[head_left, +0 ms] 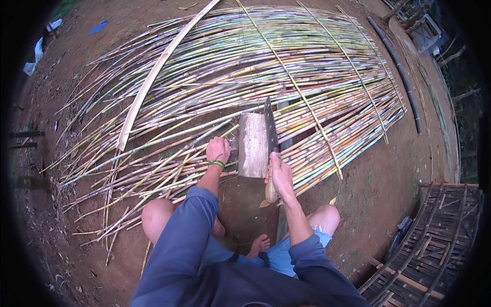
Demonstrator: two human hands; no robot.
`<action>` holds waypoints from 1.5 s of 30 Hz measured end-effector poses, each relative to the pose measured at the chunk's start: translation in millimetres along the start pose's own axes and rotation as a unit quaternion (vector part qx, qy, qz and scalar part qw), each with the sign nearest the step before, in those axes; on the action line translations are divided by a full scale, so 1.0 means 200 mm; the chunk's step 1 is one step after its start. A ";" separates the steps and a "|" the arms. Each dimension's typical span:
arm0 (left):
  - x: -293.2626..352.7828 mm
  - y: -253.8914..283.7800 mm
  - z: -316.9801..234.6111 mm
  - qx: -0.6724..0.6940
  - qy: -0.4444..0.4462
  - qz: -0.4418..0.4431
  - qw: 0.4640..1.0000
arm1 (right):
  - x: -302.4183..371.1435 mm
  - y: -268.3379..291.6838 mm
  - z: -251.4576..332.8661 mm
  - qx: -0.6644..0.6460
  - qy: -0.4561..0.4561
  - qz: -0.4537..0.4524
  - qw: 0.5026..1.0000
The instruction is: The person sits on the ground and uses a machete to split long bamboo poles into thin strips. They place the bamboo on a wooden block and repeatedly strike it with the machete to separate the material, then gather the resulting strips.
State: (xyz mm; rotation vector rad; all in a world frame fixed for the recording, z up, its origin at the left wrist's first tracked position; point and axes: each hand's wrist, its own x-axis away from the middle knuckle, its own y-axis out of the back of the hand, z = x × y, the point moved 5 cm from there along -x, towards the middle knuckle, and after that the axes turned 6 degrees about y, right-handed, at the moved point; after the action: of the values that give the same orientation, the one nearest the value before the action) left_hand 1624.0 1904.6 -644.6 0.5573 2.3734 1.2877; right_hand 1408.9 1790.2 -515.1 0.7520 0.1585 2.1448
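My right hand (280, 176) is wrapped around the wooden handle of a machete (270, 125). The machete's broad dark blade, with a row of small holes, stands against the right side of a squared wooden block (253, 146). Left of that block, my left hand (218, 150) is closed over a thin bamboo cane among several others. Its fingers partly hide the cane, and a green braided band circles the wrist. Many long bamboo canes (220, 77) in green, yellow and purplish tones lie side by side on the ground in front of me, with loose ends crossing at the left.
Three cross poles (294, 82) lie over the canes. A long pale split strip (148, 82) curves across the left side. Beyond the right ends is a dark pipe-like pole (399, 74). A slatted bamboo platform (429, 240) stands at the lower right, on brown soil.
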 end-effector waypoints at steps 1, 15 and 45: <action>0.03 0.01 0.03 -0.001 0.012 -0.002 1.000 | 0.05 0.02 0.06 -0.010 0.016 -0.017 1.000; 0.13 0.11 0.14 -0.021 0.039 -0.014 0.999 | 0.02 0.05 0.04 0.010 0.049 -0.027 0.998; 0.12 0.12 0.21 -0.060 0.099 0.013 0.993 | 0.14 0.05 0.07 -0.034 0.184 -0.062 0.980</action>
State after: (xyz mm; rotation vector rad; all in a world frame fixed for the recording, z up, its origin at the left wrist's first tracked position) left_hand 1629.0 1958.6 -648.5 0.4439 2.4317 1.5495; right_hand 1397.3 1803.6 -488.0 0.2910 0.3173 2.1396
